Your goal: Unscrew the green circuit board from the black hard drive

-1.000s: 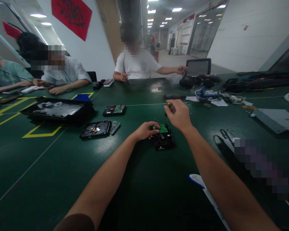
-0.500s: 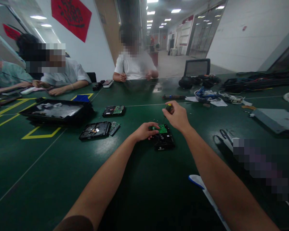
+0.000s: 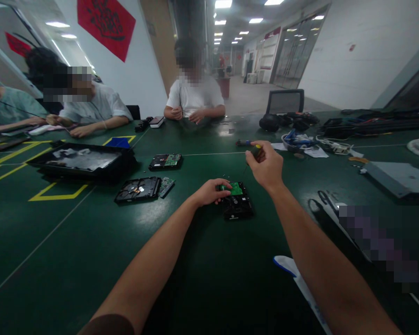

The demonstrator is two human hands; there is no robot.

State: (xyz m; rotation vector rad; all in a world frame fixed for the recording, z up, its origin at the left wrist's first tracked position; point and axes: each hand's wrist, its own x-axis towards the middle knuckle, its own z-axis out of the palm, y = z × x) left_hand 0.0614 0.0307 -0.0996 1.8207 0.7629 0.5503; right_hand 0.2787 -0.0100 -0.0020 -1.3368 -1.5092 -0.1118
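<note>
A black hard drive (image 3: 238,207) lies on the green table in front of me, its green circuit board (image 3: 236,189) facing up. My left hand (image 3: 210,191) grips the drive's left side, with fingertips resting over the board. In my right hand (image 3: 268,166) is a screwdriver (image 3: 256,149) with a yellow and dark handle. Its thin shaft points down, lifted clear of the drive, up and to the right of it. Tiny screws (image 3: 225,176) appear to lie just behind the drive.
To the left are an opened drive (image 3: 138,190), a loose circuit board (image 3: 166,187), another hard drive (image 3: 165,161) and a black tray (image 3: 82,160). A grey metal box (image 3: 400,179) and bundled cables (image 3: 296,139) sit to the right. Co-workers sit across the table.
My right hand has lifted the screwdriver off the circuit board and moved it to the right. My left hand stays on the drive. The co-worker opposite has brought both hands closer together.
</note>
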